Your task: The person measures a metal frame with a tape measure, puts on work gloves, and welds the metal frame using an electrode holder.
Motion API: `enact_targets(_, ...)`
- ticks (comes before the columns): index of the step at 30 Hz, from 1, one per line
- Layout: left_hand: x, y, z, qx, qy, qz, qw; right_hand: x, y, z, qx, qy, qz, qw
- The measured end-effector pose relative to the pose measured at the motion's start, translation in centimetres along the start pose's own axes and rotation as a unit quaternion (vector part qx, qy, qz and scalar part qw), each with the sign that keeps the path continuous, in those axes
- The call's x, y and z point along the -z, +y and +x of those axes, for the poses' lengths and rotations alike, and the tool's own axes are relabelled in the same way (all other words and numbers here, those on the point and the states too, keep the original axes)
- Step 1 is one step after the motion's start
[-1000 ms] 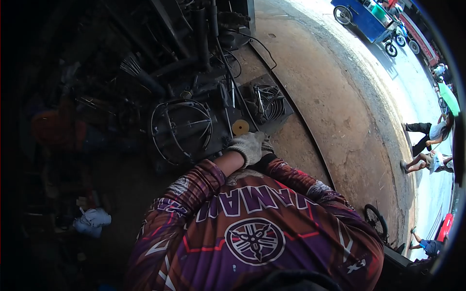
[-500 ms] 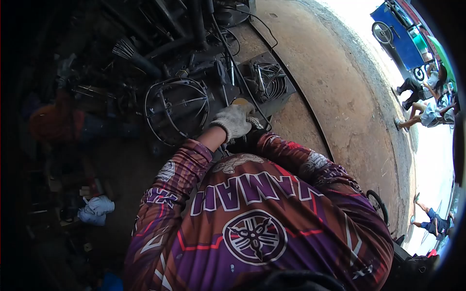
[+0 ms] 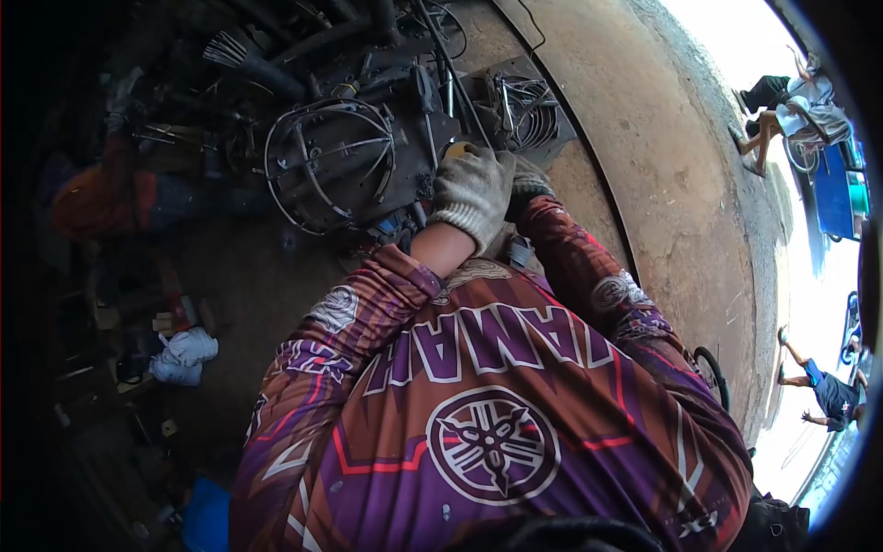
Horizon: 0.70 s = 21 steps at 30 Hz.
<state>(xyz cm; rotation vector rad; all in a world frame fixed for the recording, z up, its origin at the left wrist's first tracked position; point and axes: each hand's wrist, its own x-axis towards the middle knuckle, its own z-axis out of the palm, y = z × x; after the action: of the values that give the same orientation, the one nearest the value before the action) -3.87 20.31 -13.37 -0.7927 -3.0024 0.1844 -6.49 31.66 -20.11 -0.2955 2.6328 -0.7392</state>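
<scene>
My left hand, in a pale knit glove, is curled with its back to me, over the near edge of a dark metal work table. My right hand, also gloved, is close against it and partly covered by it. What the two hands grip is hidden below the gloves. A yellow round piece shows just past my left fingers. To the left on the table is a round cage of bent metal rods. A dark-handled tool with a thin shaft lies beyond my left hand.
Curved metal rods lie on a plate at the right. A dark cable runs past the tools. A person in orange is at the left. White cloth lies on the floor. People stand outside at the far right.
Both hands have moved slightly right and nearer to each other, the left now covering more of the right. My view has shifted, and the people and blue vehicle outside appear lower.
</scene>
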Motion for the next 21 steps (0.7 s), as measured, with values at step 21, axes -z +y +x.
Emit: enact_targets(21,-1.0,2.3,0.5,-0.111,-0.127,-0.126,0.978,-8.1,5.6,0.9,-0.192,0.002,0.691,0.697)
